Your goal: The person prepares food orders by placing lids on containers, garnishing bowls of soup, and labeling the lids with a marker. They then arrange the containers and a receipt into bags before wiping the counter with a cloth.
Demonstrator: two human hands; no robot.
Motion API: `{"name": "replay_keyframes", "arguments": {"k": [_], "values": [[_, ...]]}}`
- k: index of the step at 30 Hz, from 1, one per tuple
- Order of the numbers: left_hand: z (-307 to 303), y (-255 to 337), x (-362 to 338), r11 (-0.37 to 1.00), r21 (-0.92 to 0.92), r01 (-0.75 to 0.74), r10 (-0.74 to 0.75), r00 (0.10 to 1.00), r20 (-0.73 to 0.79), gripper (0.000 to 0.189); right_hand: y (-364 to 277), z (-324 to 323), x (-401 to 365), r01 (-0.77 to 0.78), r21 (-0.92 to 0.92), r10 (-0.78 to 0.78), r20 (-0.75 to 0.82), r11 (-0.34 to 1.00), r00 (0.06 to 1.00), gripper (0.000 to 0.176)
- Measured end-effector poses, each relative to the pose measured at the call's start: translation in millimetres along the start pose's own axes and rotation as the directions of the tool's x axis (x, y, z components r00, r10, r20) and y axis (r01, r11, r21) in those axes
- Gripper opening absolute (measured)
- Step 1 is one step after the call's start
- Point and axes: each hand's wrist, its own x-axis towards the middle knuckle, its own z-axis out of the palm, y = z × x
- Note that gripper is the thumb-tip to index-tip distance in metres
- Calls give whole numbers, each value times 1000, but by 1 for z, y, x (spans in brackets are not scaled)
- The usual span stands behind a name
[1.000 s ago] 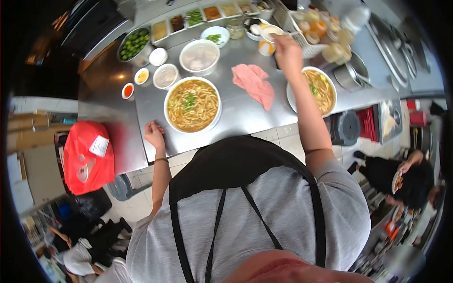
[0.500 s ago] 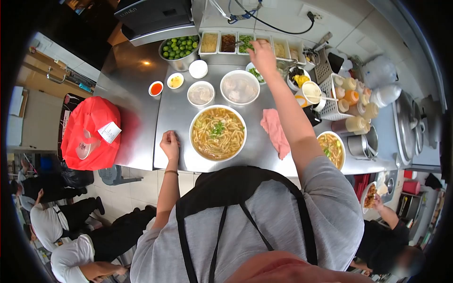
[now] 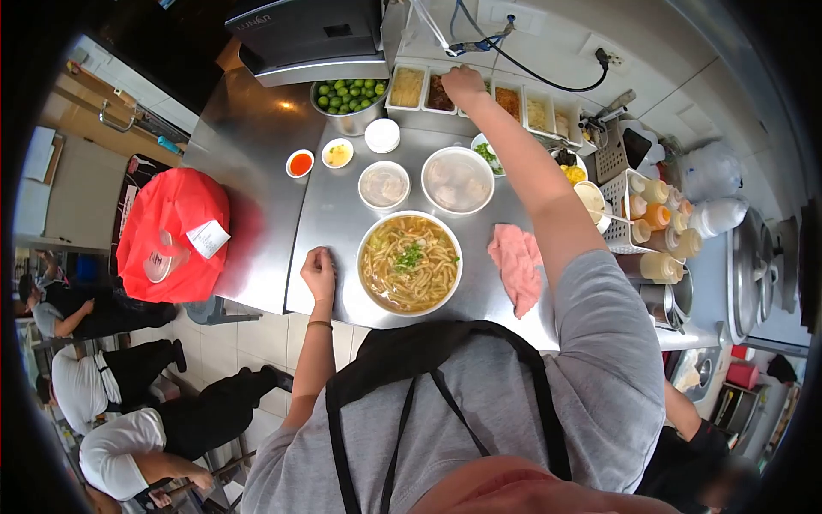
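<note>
My right hand (image 3: 465, 83) reaches to the row of topping containers at the back, over the right edge of the dark brown topping (image 3: 439, 92). Its fingers are bent closed; what they grip is hidden. My left hand (image 3: 319, 272) is loosely curled above the counter, left of a large white bowl of noodle soup (image 3: 411, 265) topped with chopped green onion. Nothing shows in its fingers. Behind the soup stand a large lidded bowl (image 3: 458, 180) and a smaller lidded bowl (image 3: 384, 185). A small bowl of chopped greens (image 3: 488, 156) sits under my right forearm.
A pink cloth (image 3: 516, 270) lies right of the soup. Sauce cups (image 3: 300, 164), white lids (image 3: 382, 135) and a pot of green limes (image 3: 349, 96) stand at back left. A red bag (image 3: 175, 236) is at left, squeeze bottles (image 3: 658, 216) at right. Other people work behind.
My right hand has moved from the green onion container toward the brown topping. My left hand stays curled beside the soup. The view has shifted; the second noodle bowl is now out of sight.
</note>
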Motion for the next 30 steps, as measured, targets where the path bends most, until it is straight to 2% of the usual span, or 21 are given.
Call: {"name": "replay_keyframes", "arguments": {"k": [5, 7, 10, 14, 17, 18, 20, 24, 26, 30], "values": [[-1, 3, 0, 1000, 27, -5, 5, 1000, 3, 11, 5, 10, -12, 51, -35, -54, -79, 998, 995, 15], [0, 2, 1, 1000, 21, -22, 22, 1000, -2, 10, 10, 9, -14, -12, 34, 16, -128, 999, 992, 15], [-1, -1, 1, 998, 55, -27, 28, 1000, -4, 10, 18, 3, -22, -6, 63, 18, -199, 998, 980, 15], [-1, -6, 2, 999, 37, -36, 37, 999, -6, 10, 21, -13, -39, -16, 136, 45, -217, 991, 975, 16], [-1, -7, 3, 999, 29, -33, 33, 999, -2, 10, 16, -36, -66, 16, 277, 78, -324, 961, 943, 13], [-1, -5, 2, 999, 40, -17, 18, 1000, -8, 10, 13, -48, -79, 24, 288, 70, -313, 957, 947, 13], [-2, -6, 3, 998, 50, -40, 40, 999, 0, 10, 0, -77, -114, 149, 362, 39, -464, 920, 885, 14], [-3, -5, 2, 998, 66, -10, 8, 999, 31, 12, -35, -105, -192, 235, 500, -15, -405, 834, 914, 15], [-2, -5, 3, 998, 67, -1, -1, 999, 32, 12, -54, -106, -224, 297, 598, -99, -342, 745, 934, 16], [-2, -5, 2, 999, 50, -3, 1, 1000, 31, 13, -82, -100, -259, 353, 635, -207, -295, 687, 933, 19]]}}
